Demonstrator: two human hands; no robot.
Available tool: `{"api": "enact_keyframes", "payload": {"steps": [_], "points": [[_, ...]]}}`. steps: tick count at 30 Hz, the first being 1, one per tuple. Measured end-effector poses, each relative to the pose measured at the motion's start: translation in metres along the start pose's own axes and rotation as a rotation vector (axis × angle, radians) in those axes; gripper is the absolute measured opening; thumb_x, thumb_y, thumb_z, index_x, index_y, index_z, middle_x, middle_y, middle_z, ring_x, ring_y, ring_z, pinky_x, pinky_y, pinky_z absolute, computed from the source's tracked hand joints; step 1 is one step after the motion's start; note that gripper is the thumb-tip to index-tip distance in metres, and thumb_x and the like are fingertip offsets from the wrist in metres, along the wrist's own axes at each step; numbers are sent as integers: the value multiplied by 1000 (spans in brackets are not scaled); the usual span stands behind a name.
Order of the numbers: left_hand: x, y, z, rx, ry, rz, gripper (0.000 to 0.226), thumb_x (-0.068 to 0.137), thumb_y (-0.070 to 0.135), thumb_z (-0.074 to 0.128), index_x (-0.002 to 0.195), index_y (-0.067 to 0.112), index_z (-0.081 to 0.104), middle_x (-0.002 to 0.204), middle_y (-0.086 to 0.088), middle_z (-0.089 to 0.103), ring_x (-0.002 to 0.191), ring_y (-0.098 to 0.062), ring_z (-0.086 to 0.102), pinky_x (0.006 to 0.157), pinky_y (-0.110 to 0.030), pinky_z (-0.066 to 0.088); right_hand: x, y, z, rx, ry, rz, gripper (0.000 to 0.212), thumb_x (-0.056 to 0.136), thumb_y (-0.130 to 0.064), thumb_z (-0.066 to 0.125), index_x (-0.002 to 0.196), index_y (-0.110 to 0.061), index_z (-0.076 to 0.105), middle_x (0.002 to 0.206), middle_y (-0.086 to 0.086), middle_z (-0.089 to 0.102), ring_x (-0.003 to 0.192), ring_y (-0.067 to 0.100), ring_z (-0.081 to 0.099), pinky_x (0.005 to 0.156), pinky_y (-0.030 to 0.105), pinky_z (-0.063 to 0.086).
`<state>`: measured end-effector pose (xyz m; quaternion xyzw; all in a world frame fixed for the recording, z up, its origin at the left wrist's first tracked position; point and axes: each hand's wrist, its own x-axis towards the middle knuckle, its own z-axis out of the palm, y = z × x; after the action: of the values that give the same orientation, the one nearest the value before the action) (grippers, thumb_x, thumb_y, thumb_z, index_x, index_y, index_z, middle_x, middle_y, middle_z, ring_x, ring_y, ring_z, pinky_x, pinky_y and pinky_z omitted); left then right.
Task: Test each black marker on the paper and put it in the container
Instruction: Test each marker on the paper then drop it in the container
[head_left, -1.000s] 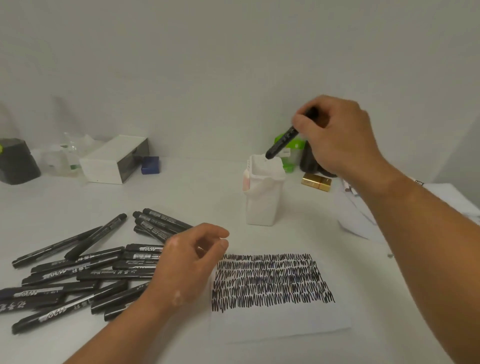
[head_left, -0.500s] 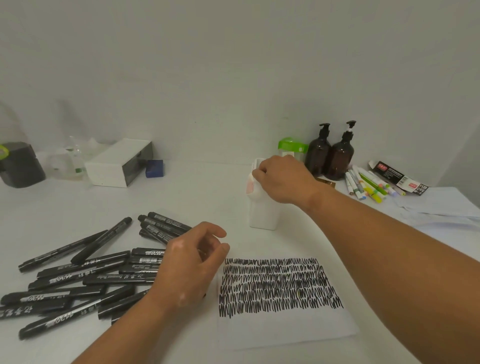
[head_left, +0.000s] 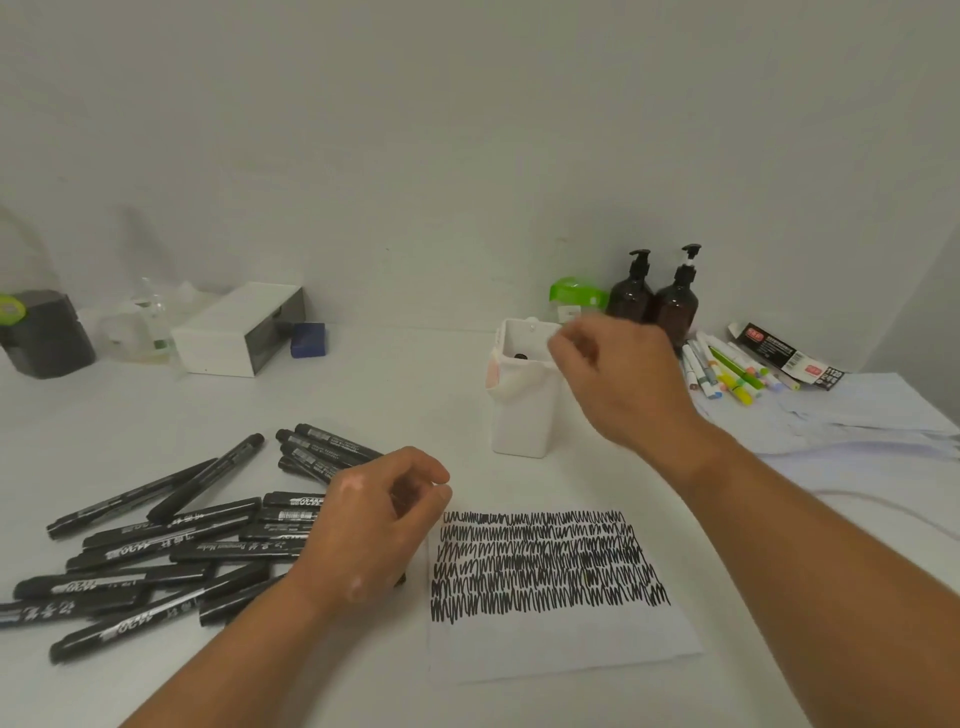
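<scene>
A tall white container stands on the table behind the paper, and a black marker end shows inside its mouth. My right hand hovers just right of the rim, fingers loosely curled and holding nothing. The white paper lies in front, its upper part covered in rows of black scribble. Several black markers lie in a loose pile on the left. My left hand rests at the pile's right edge with fingers loosely curled; I cannot tell whether it holds anything.
Two brown pump bottles and a green-lidded jar stand behind the container. Coloured pens and loose sheets lie at the right. A white box, a blue block and a dark holder sit at the back left.
My right hand lowered the black marker into the white container, let it go, and has drawn back to the right of the rim. My left hand has stayed put.
</scene>
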<state>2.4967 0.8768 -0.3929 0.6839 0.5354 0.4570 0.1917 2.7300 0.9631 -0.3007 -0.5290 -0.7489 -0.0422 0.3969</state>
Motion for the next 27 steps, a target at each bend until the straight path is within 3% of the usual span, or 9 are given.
{"api": "enact_keyframes", "payload": {"steps": [2, 4, 7, 11, 17, 20, 23, 27], "points": [[0, 2, -8, 23, -6, 1, 9, 90, 23, 71, 85, 31, 70, 70, 13, 67, 57, -7, 59, 55, -12, 45, -42, 12, -6, 50, -55, 31, 19, 96, -36, 62, 80, -30, 71, 63, -20, 61, 66, 0, 59, 61, 12, 38], [-2, 3, -23, 77, -16, -1, 9, 90, 24, 71, 84, 31, 69, 67, 10, 68, 57, -10, 62, 57, -20, 50, -82, 25, -3, 71, -187, 110, 19, 94, -37, 67, 75, -37, 67, 64, -21, 64, 76, -4, 61, 60, 9, 36], [-17, -1, -51, 308, 21, 66, 10, 87, 21, 71, 82, 29, 70, 67, 18, 66, 69, -5, 63, 61, -14, 49, -119, 43, 5, 110, -258, 159, 19, 89, -37, 73, 71, -39, 68, 64, -22, 67, 76, -4, 63, 61, 8, 42], [-52, -10, -85, 535, -41, 80, 11, 81, 19, 78, 84, 27, 70, 75, 16, 64, 67, -4, 62, 63, -24, 54, -127, 45, 6, 176, -264, 143, 13, 82, -43, 73, 69, -41, 69, 71, -29, 68, 74, 0, 64, 69, 8, 43], [-81, -11, -79, 710, -162, 97, 22, 75, 30, 85, 94, 25, 76, 81, 13, 63, 73, -10, 59, 66, -27, 52, -132, 44, 12, 165, -335, 156, 16, 85, -37, 79, 70, -39, 71, 70, -27, 68, 68, 4, 63, 59, 13, 42], [-83, -8, -68, 741, -156, 110, 20, 76, 23, 84, 95, 22, 78, 79, 8, 65, 71, -15, 62, 63, -30, 52, -135, 42, 10, 182, -340, 153, 15, 84, -37, 78, 71, -40, 72, 69, -26, 68, 66, 4, 64, 60, 19, 46], [-81, -6, -60, 705, -177, 99, 15, 85, 21, 76, 100, 22, 77, 87, 7, 66, 76, -18, 65, 69, -31, 52, -136, 38, 7, 199, -338, 142, 15, 84, -36, 78, 72, -40, 71, 71, -28, 68, 70, 4, 64, 60, 12, 43], [-67, 10, -48, 415, -147, -18, 9, 91, 30, 68, 98, 35, 70, 81, 16, 65, 76, -5, 61, 68, -14, 47, -135, 26, 2, 273, -328, 126, 15, 83, -29, 80, 72, -37, 73, 70, -24, 69, 71, 3, 64, 66, 9, 43]]}}
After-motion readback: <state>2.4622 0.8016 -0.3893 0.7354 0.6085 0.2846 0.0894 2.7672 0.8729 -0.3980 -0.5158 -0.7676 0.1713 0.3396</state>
